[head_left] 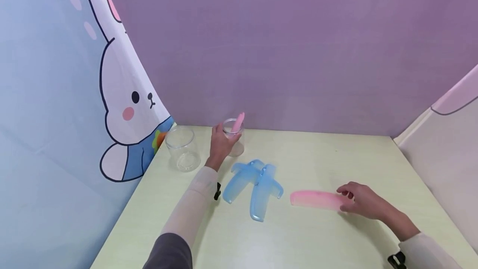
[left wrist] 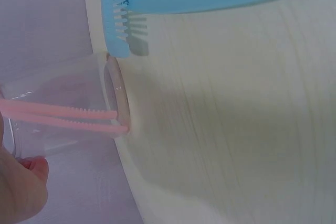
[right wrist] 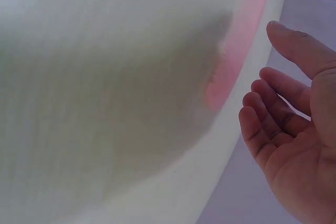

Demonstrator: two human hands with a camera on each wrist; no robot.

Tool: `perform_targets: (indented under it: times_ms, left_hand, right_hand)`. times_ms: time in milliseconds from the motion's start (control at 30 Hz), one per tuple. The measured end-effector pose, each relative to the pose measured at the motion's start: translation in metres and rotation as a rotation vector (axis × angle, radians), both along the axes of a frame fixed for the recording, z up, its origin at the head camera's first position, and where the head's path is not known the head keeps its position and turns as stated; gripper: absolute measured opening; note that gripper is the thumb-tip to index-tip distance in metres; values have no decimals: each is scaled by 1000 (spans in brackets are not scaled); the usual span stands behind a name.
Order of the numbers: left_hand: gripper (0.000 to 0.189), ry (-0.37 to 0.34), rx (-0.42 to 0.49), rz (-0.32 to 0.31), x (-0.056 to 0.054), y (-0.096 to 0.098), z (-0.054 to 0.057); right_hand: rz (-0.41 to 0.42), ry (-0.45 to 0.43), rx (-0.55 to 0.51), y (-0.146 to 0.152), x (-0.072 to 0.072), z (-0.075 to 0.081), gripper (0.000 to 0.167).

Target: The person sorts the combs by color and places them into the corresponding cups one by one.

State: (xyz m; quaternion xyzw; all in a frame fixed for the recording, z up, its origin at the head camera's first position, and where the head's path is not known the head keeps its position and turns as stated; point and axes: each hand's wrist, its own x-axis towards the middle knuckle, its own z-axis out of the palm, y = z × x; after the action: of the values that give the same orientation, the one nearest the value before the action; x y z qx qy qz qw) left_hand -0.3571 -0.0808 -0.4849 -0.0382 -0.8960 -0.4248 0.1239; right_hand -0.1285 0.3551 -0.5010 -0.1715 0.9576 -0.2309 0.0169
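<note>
My left hand [head_left: 221, 145] grips a clear jar [head_left: 237, 149] near its rim, fingers on one side and thumb on the other. Two pink combs [left wrist: 68, 119] stand leaning inside that jar, their ends poking above the rim. Over the right end of a pink comb [head_left: 313, 199] lying flat on the table hovers my right hand [head_left: 360, 200]. Its fingers are loosely bent and hold nothing; in the right wrist view the palm shows bare beside the pink comb [right wrist: 244, 45].
Another clear jar [head_left: 183, 150] stands to the left of my left hand. Several blue combs [head_left: 261, 194] lie in an overlapping pile at the middle of the pale table [head_left: 298, 240]. A purple backdrop [head_left: 284, 53] rises behind the table's far edge.
</note>
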Motion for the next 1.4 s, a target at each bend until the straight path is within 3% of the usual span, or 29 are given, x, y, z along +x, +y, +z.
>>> perform_targets:
  times_ms: [133,433,733,900,1067,1400]
  left_hand:
    - [85,-8,6,1,0,0,0]
    - [85,-10,11,4,-1,1,-1]
    - [85,-5,25,-2,-1,1,-1]
    - [85,-10,29,-4,-1,1,-2]
    - [85,-9,36,3,-2,4,-1]
    - [85,-10,41,29,-7,10,0]
  right_hand:
    - [-4,-3,-2,1,2,-8,45]
    - [4,83,38,1,3,-21,41]
    - [-125,-3,85,5,5,-23,48]
    - [-126,-18,70,9,8,-24,50]
    - [-119,-21,39,20,2,-24,49]
    - [-74,88,42,31,-11,-28,41]
